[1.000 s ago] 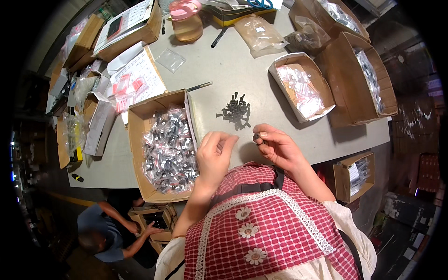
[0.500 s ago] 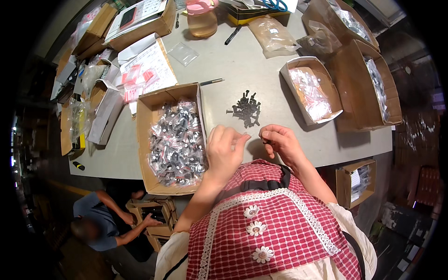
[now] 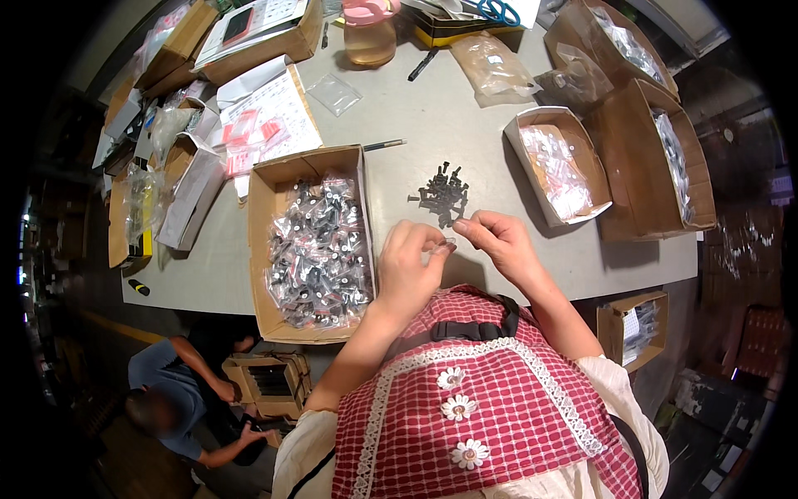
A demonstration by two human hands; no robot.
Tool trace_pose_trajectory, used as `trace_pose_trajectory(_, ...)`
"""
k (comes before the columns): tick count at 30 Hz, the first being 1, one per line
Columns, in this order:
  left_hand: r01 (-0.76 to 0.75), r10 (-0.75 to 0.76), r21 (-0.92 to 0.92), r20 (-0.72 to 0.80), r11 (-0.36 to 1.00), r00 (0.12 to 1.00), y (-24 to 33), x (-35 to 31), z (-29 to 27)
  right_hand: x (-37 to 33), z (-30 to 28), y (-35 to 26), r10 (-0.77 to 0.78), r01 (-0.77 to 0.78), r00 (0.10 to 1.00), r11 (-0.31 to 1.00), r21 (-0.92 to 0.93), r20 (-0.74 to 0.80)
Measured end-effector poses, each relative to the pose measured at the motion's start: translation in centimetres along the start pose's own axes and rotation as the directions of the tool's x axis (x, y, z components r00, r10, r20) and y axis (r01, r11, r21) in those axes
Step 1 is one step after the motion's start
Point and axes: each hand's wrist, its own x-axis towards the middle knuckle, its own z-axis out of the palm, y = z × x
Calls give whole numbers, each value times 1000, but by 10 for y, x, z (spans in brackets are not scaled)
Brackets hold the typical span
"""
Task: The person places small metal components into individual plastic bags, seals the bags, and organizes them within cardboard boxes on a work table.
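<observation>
A small clear plastic bag [image 3: 447,246] is pinched between the thumb and fingers of my left hand [image 3: 409,259]. Close beside it, the thumb and forefinger of my right hand [image 3: 502,243] are pressed together, and whatever sits between their tips is too small to make out. Just beyond my fingertips lies a loose pile of black screws [image 3: 444,193] on the grey table. To the left of my left hand stands an open cardboard box [image 3: 263,241], filled with little clear bags [image 3: 320,249] holding dark parts.
A shallow box [image 3: 525,158] of small bags and a taller carton [image 3: 628,166] stand to the right. Ahead are a pen [image 3: 384,144], a pink-lidded bottle [image 3: 370,37] and a flat empty bag [image 3: 334,94]. Papers [image 3: 270,108] lie left. Below left, another person [image 3: 179,399] handles a carton.
My right hand has moved up to the screw pile's near edge and its fingers have drawn together. The bag in my left hand now shows more clearly. The other person's hand has shifted lower.
</observation>
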Motion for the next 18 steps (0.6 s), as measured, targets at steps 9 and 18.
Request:
trace_pose_trajectory(9,113,-111,-71,31,991,993,1,0,-1,1,-5,-26,-323,321,946,926,-199,25)
trace_pose_trajectory(18,92,-90,-61,33,994,995,2,1,0,-3,-3,-33,-214,226,973,960,-167,86)
